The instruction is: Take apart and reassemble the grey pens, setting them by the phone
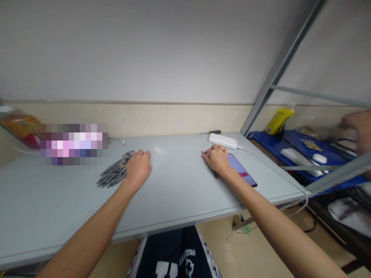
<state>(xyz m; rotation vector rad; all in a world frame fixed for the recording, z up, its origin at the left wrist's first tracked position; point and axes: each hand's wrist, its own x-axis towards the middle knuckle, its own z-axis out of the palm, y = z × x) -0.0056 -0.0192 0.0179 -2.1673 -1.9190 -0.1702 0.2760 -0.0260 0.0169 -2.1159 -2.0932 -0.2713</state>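
Note:
My left hand [138, 167] rests on the grey table [179, 193], fingers curled loosely, touching the right end of a pile of several dark grey pens [114, 174]. My right hand [216, 159] lies on the table to the right with its fingers bent around a dark pen [213, 173], whose tip pokes out at its left side. A smartphone [242, 172] with a lit purple screen lies just right of that hand. A white power bank [222, 141] with a cable sits behind it.
A black-handled screwdriver [213, 132] lies at the table's back edge. A blurred patch covers something at back left, beside an orange packet [20, 127]. Right of the table, a metal frame, a blue surface [292, 144] with white items, a yellow bottle [279, 119], and another person's hand [359, 129].

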